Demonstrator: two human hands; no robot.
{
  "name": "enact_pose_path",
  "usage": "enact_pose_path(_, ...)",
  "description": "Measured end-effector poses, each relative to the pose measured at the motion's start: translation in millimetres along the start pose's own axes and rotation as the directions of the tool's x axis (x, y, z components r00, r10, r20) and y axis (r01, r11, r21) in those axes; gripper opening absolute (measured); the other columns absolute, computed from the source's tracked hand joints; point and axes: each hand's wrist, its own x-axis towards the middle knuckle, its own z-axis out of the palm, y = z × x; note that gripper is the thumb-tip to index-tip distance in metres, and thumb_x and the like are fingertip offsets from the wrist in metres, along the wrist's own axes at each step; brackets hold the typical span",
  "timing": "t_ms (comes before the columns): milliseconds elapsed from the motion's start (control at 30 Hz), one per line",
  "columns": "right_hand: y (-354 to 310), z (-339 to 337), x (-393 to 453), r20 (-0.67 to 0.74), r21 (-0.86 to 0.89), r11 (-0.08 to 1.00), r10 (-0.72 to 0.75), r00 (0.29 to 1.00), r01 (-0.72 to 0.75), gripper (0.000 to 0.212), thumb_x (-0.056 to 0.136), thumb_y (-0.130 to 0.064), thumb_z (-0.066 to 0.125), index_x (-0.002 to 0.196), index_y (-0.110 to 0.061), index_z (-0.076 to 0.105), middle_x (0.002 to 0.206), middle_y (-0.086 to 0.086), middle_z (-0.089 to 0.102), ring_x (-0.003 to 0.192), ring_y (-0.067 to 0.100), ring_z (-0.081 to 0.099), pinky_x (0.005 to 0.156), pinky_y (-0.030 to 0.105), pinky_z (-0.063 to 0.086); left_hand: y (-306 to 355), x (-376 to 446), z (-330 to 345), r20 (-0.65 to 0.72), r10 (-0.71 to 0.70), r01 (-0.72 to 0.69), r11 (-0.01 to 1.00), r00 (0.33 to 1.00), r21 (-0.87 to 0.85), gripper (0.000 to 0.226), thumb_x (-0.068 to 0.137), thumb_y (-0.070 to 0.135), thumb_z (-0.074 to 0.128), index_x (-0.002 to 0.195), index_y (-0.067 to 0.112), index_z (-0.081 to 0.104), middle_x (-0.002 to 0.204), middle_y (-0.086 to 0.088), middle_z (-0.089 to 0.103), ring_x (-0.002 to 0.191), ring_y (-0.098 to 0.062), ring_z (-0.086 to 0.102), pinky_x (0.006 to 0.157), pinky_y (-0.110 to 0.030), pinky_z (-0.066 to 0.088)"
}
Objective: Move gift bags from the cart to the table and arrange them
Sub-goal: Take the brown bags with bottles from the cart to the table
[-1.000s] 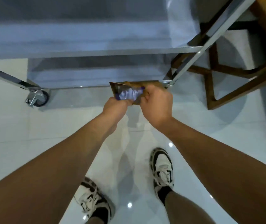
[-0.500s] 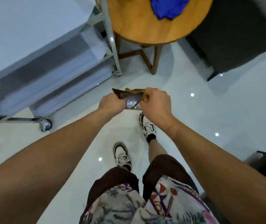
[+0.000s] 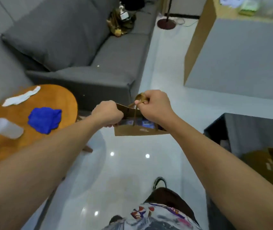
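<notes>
A brown paper gift bag [image 3: 137, 131] hangs in the air in front of me, its mouth open, with blue and purple contents showing inside. My left hand [image 3: 107, 113] grips the bag's left rim. My right hand [image 3: 155, 104] holds the bag's brown handle loops, which curl out past its fingers. A dark grey table [image 3: 255, 130] stands at the right, with more brown bags [image 3: 268, 165] at its near end. The cart is out of view.
A round wooden side table [image 3: 37, 140] at the left carries a blue cloth [image 3: 45, 119], a white cloth [image 3: 22, 96] and a plastic bottle [image 3: 3, 127]. A grey sofa [image 3: 112, 67] stands ahead with a bag on it. A grey and wood cabinet [image 3: 238, 52] stands at the right. The floor is glossy white tile.
I have turned away from the cart, which has left the view, and now face the sofa. Both hands have kept hold of the bag. The bag's mouth is pulled wider open.
</notes>
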Motion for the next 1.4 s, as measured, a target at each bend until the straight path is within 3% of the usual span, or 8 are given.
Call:
enact_pose_path(133,54,-98,36,-0.035,-0.047,0.998,0.041,0.999,-0.043,0.035,0.078,-0.015,0.064,0.052,-0.018,0.041,0.055,-0.002,0.048,0.064,0.024,0.057,0.068,0.046,0.057,128,45,-2,0.045,0.155,-0.16,0.974,0.987,0.158,0.011,0.087,0.023,0.061,0.085,0.013,0.065,0.072,-0.005,0.067,0.059,-0.018,0.066,0.049,-0.028,0.052)
enact_pose_path(233,94,-165,57,-0.065,-0.214,0.97,0.101,0.993,-0.113,0.021,0.074,-0.007,0.059,0.06,-0.016,0.047,0.062,-0.001,0.05,0.065,0.021,0.053,0.063,0.04,0.051,216,75,12,0.141,0.262,-0.286,0.939,0.955,0.192,0.014,0.084,0.016,0.058,0.077,0.006,0.066,0.054,-0.004,0.067,0.045,-0.016,0.065,0.043,-0.025,0.051)
enact_pose_path(400,158,-247,83,-0.114,-0.448,0.851,0.249,0.962,-0.273,0.007,0.079,-0.005,0.059,0.078,-0.011,0.063,0.077,0.007,0.061,0.074,0.028,0.06,0.058,0.032,0.045,345,112,50,0.349,0.409,-0.502,0.831,0.843,0.24,0.016,0.081,0.014,0.055,0.08,0.005,0.068,0.056,-0.002,0.071,0.061,-0.019,0.073,0.061,-0.032,0.063)
enact_pose_path(600,222,-303,104,-0.228,-0.457,0.736,0.446,0.865,-0.5,0.004,0.074,-0.013,0.059,0.075,-0.012,0.063,0.073,0.006,0.063,0.069,0.027,0.059,0.058,0.033,0.048,463,153,95,0.524,0.506,-0.702,0.651,0.686,0.29,0.017,0.079,0.016,0.056,0.072,0.007,0.068,0.063,-0.004,0.073,0.057,-0.017,0.068,0.065,-0.031,0.062)
enact_pose_path(867,279,-343,143,-0.562,0.037,0.628,0.656,0.503,-0.777,0.023,0.078,-0.017,0.052,0.057,-0.012,0.043,0.055,0.007,0.047,0.058,0.025,0.051,0.049,0.031,0.034,578,209,123,0.691,0.572,-0.871,0.458,0.442,0.179,0.022,0.072,0.014,0.055,0.064,0.005,0.074,0.057,-0.004,0.071,0.061,-0.021,0.071,0.069,-0.033,0.063)
enact_pose_path(1067,319,-368,152,-0.686,0.507,0.628,0.709,0.164,-0.59,0.046,0.09,-0.038,0.07,0.065,-0.01,0.045,0.059,0.004,0.047,0.062,0.027,0.054,0.072,0.048,0.054,658,222,155,0.698,0.639,-0.934,0.332,0.325,0.131,0.023,0.085,0.019,0.054,0.071,0.009,0.069,0.064,-0.002,0.072,0.069,-0.018,0.069,0.066,-0.031,0.059)
enact_pose_path(1200,354,-393,148,-0.666,0.59,0.589,0.741,0.079,-0.552,0.056,0.081,-0.06,0.071,0.065,-0.01,0.051,0.055,-0.002,0.047,0.058,0.021,0.055,0.071,0.049,0.054,705,225,192,0.701,0.653,-0.955,0.249,0.288,0.16,0.018,0.089,0.022,0.055,0.078,0.012,0.066,0.073,-0.004,0.072,0.07,-0.018,0.069,0.065,-0.031,0.059)
enact_pose_path(1400,439,-441,131,-0.599,0.693,0.509,0.8,-0.016,-0.511,0.039,0.088,-0.028,0.073,0.061,-0.015,0.048,0.056,0.001,0.045,0.059,0.018,0.056,0.071,0.051,0.057,773,221,275,0.724,0.622,-0.954,0.167,0.298,0.249,0.017,0.088,0.019,0.058,0.076,0.011,0.066,0.071,-0.004,0.069,0.066,-0.018,0.067,0.061,-0.028,0.057)
